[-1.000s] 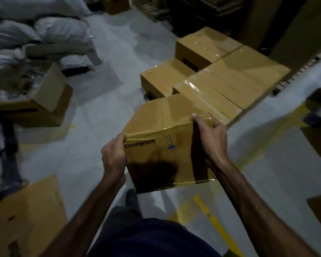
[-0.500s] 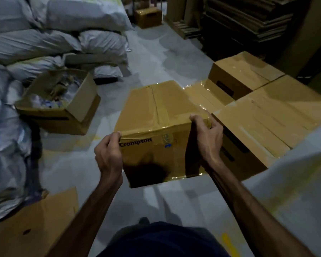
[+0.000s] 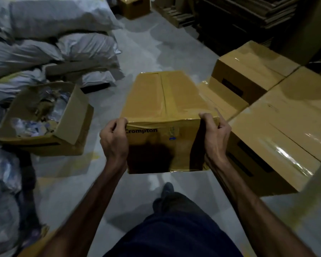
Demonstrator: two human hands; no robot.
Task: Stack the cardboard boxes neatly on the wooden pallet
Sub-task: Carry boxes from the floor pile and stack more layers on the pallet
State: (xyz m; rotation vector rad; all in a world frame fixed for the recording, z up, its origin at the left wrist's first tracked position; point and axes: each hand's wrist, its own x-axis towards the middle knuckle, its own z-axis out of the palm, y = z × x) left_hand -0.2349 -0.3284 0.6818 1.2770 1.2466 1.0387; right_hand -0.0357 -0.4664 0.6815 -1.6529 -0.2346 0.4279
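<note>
Both hands, your left hand (image 3: 114, 139) and right hand (image 3: 216, 133), are gripping the taped brown cardboard box (image 3: 165, 108), just left of the stacked sealed cartons (image 3: 278, 130).

The 2 forearms were bare, with no sleeves, watch or rings in view. The left hand (image 3: 113, 138) and right hand (image 3: 216, 134) wore no gloves. Dark navy trousers (image 3: 172, 236) covered the legs.

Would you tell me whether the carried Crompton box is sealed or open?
Sealed: the Crompton box has closed top flaps with glossy tape along the seam.
</note>
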